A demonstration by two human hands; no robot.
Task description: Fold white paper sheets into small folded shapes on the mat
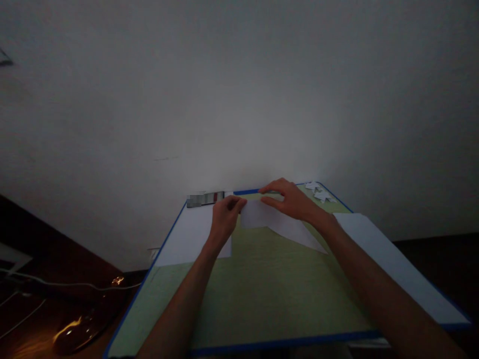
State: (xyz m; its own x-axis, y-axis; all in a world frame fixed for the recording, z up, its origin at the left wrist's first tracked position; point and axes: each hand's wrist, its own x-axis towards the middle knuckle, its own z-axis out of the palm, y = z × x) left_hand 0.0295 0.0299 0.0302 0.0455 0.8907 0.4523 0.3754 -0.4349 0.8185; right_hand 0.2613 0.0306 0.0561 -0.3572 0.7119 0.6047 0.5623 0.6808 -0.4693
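Near the far side of the table, a folded sheet of white paper [256, 215] lies between my hands, with a pointed part reaching toward the right front. My left hand [225, 212] is closed in a pinch at the paper's upper left corner. Over its upper right part is my right hand [288, 199], thumb and fingers apart in a curve, with nothing visibly gripped. The right forearm passes over the paper's right side and hides some of it.
White sheets lie on the left [187, 239] and right [389, 264] of the green table [277, 299]. A phone [205, 199] rests at the far left, folded paper pieces [321, 193] at the far right. Behind stands a wall [239, 99]; a white cable [75, 284] hangs at left.
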